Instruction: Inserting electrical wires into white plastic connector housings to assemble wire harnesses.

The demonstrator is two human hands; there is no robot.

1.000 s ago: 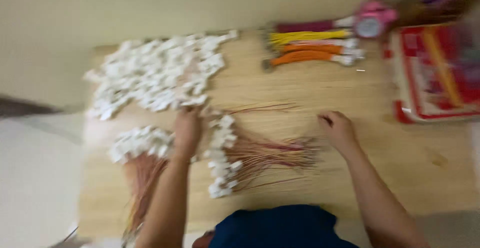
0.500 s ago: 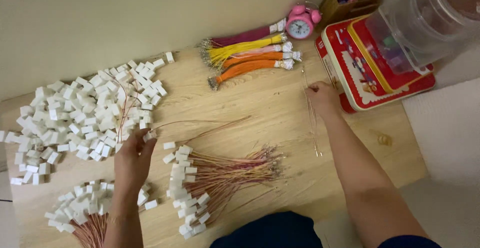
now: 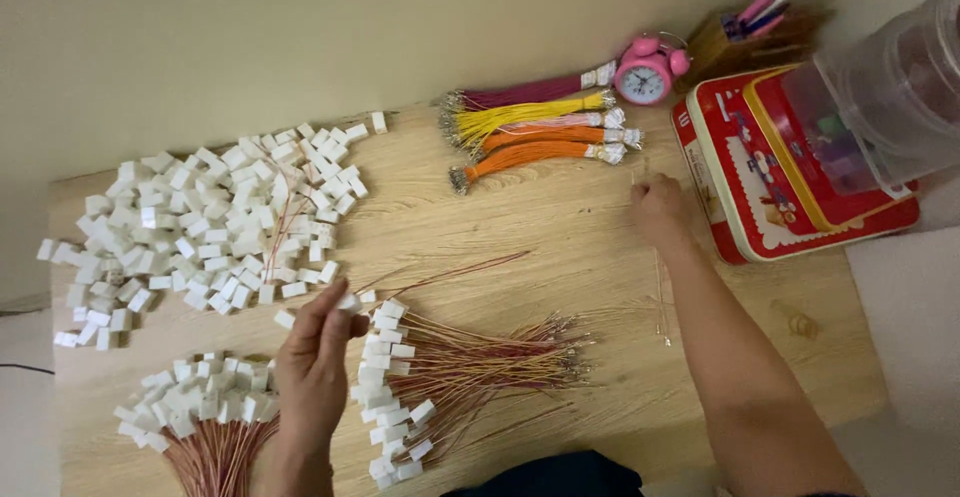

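My left hand (image 3: 315, 367) pinches a small white plastic connector (image 3: 349, 302) between thumb and fingers, just below a big heap of loose white connectors (image 3: 205, 222). Right of that hand lies a fan of thin red-brown wires with white connectors on their ends (image 3: 455, 372). A second such bunch (image 3: 200, 422) lies at the lower left. My right hand (image 3: 660, 207) reaches to the far right of the wooden table (image 3: 560, 227), fingers closed on a thin pale wire (image 3: 660, 297) that hangs down toward me, close to bundles of yellow, orange and maroon wires (image 3: 535, 137).
A pink alarm clock (image 3: 648, 69) stands at the back by the wall. A red tin box (image 3: 775, 172) with a clear plastic container (image 3: 885, 107) on it fills the right side. A holder with pens (image 3: 750, 27) sits behind it. The table's right edge drops off near my forearm.
The view has shifted and sharpened. My right hand moved from the wire fan up toward the coloured bundles with a thin wire. My left hand lifted a connector beside the heap.
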